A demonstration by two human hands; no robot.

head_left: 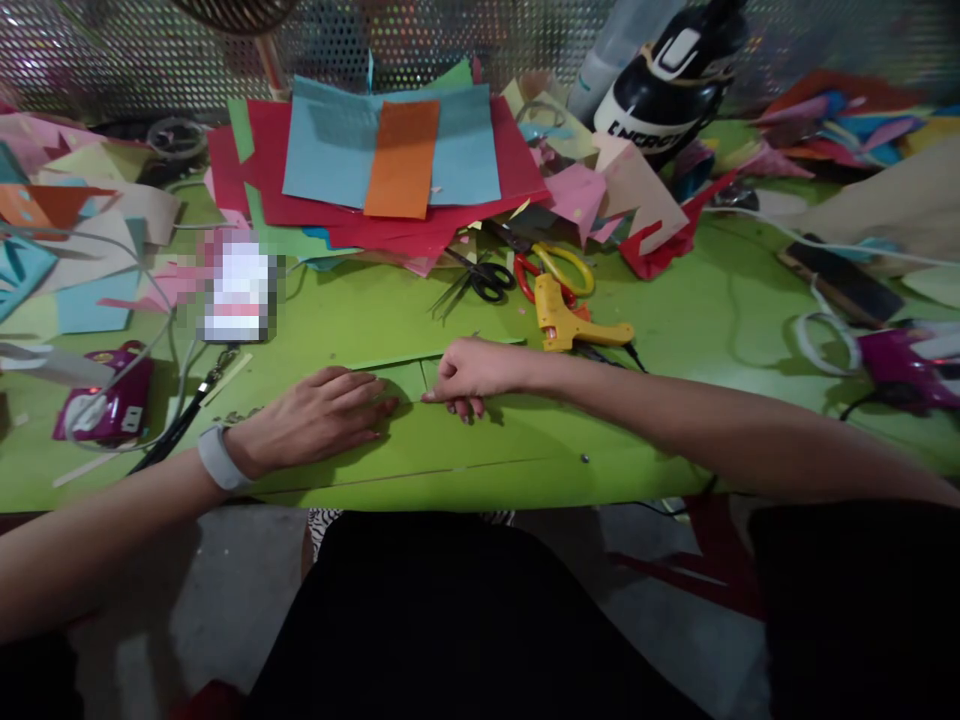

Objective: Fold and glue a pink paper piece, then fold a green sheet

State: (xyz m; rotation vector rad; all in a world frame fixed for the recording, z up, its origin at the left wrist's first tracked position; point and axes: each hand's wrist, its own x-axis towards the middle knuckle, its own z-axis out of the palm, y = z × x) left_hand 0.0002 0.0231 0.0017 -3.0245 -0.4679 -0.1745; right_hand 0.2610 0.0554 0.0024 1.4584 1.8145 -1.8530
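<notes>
My left hand [319, 415] lies flat with its fingers stretched out on a piece of green paper [405, 378], which barely stands out from the green tabletop. At the paper's other end is my right hand [469, 375], thumb and fingers pinched together. A short dark line runs beside that thumb; whether it is a thin object or a fold edge I cannot tell. Just beyond the right wrist sits a yellow glue gun [570, 318]. Behind it lie scissors with red and yellow handles [566, 270] and black-handled scissors [491, 280].
Stacked red [262, 170], blue [330, 150] and orange paper [403, 160] stands at the back. A phone [238, 295] with a blurred-out screen is at the left. Purple devices [112, 395] and cables flank the work area. A black jug [660, 90] stands at the back right.
</notes>
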